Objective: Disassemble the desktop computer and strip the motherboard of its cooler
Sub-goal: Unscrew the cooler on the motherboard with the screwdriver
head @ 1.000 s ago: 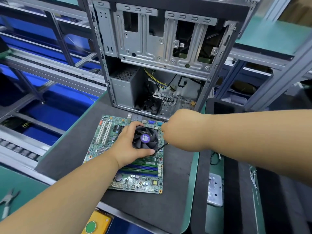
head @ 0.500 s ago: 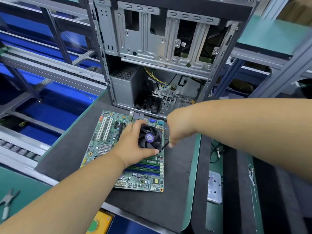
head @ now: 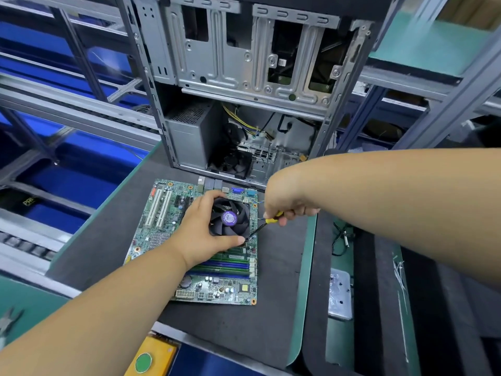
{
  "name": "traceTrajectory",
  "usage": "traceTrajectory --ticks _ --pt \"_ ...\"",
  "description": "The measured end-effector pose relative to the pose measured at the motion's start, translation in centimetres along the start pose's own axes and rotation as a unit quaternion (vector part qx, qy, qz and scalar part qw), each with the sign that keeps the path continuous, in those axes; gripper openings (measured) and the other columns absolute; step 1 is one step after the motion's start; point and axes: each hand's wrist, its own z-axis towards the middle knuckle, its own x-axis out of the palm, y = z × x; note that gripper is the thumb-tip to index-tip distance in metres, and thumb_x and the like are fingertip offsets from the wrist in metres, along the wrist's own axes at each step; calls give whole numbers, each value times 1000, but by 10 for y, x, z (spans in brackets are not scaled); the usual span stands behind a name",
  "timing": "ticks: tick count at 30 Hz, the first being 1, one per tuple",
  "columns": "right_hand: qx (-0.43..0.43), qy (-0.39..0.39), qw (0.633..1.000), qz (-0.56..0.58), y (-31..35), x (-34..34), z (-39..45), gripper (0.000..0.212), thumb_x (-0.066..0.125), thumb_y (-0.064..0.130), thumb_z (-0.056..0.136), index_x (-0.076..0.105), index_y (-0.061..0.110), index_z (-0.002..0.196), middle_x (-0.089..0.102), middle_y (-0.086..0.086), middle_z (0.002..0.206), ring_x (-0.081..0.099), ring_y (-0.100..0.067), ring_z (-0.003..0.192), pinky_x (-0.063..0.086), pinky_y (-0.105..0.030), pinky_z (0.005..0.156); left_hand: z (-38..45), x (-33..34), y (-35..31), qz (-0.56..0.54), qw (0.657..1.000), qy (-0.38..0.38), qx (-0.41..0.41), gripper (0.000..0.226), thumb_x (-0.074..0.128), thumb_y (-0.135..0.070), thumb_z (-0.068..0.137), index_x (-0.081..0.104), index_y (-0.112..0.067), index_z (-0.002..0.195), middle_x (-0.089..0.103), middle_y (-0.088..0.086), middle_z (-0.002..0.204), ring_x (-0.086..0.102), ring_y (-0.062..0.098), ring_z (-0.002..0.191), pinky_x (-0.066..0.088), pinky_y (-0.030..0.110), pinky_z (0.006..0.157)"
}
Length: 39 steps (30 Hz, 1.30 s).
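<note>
Now L hand (head: 202,234) on cooler (head: 230,217), R hand (head: 287,202) w/ screwdriver (head: 264,225).

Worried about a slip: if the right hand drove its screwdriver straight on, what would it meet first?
Probably the near right corner of the cooler, with the left hand's thumb beside it; depth is unclear.

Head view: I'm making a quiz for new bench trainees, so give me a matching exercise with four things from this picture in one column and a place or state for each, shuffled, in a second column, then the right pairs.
Things:
1. cooler fan
2. screwdriver
3. motherboard
4. computer case

Places or states:
A. stands upright and open behind the board
B. lies flat on the dark mat
C. held at its rim by the left hand
D. gripped in the right hand, tip at the cooler's near-right corner

Pairs: 1-C, 2-D, 3-B, 4-A
</note>
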Motion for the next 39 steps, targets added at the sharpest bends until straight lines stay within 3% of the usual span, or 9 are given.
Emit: traceTrajectory --ticks 2,5,8,14,18,23,26,35,39 --pt "-41 -66 976 -203 3 8 -3 39 49 30 102 46 10 68 44 -3 52 36 -15 49 32 -23 45 -1 -2 3 -25 1000 8 -9 81 89 -37 60 40 -37 124 44 -8 125 47 12 119 40 34 106" --pt "-131 -237 864 -424 4 19 -10 17 52 15 93 54 14 76 46 2 61 37 -14 53 32 -27 39 -2 -7 5 -52 998 30 -26 80 89 -31 63 40 -33 127 47 -2 130 50 15 121 40 38 107" --pt "-210 -279 745 -568 -3 20 -12 19 48 2 78 44 14 64 43 1 60 39 -19 52 35 -25 53 -1 -14 4 -23 998 50 -38 82 89 -37 62 40 -34 128 48 -2 129 50 17 120 42 36 105" --pt "-268 -295 700 -592 11 18 -12 24 48 0 73 38 14 57 43 1 56 37 -18 48 42 -26 55 2 -28 -9 173 981 74 -40 94 78 -64 58 34 -38 137 36 -6 131 38 17 125 36 35 108" --pt "-235 -289 725 -579 20 12 -12 30 54 6 81 38 16 57 41 2 56 38 -18 47 36 -24 48 10 -20 -25 136 984 96 -65 80 77 -58 65 39 -45 134 36 -5 127 48 19 119 41 36 103" --pt "-91 -141 889 -427 31 4 1 20 49 12 98 64 9 85 64 -1 84 57 -22 75 43 -24 64 19 -9 -32 192 968 108 -121 75 78 -51 69 37 -39 130 28 1 117 36 29 120 39 36 96" --pt "-56 -53 962 -264 30 -8 6 33 44 17 103 53 8 74 53 -4 60 43 -12 41 30 -12 34 20 -5 -36 209 961 111 -142 76 78 -50 70 34 -35 130 26 4 123 31 30 122 39 38 94" --pt "-153 -307 804 -486 8 23 -10 12 54 12 88 62 19 82 53 3 74 50 -21 63 31 -27 52 24 -2 -50 212 953 117 -182 70 79 -45 72 36 -29 124 25 7 122 29 30 121 37 36 85" --pt "-102 -249 881 -390 11 20 -7 21 48 16 98 65 13 87 58 1 76 43 -17 56 34 -25 46 23 1 -54 224 950 114 -188 70 80 -44 71 35 -29 122 24 8 123 28 31 121 42 40 92"
